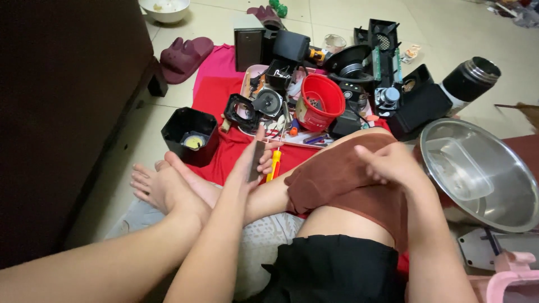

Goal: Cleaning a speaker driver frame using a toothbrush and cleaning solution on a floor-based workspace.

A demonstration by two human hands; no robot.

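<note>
Left hand pinches a flat dark rectangular plate upright for viewing near the far red plastic bucket, while right hand, fingers curled, steadies brown cloth over the knee.

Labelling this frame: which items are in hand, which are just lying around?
In hand:
left hand holds thin dark strip
right hand rests on brown cloth

Lying about:
red bucket
steel bowl
black flask
slippers
</note>
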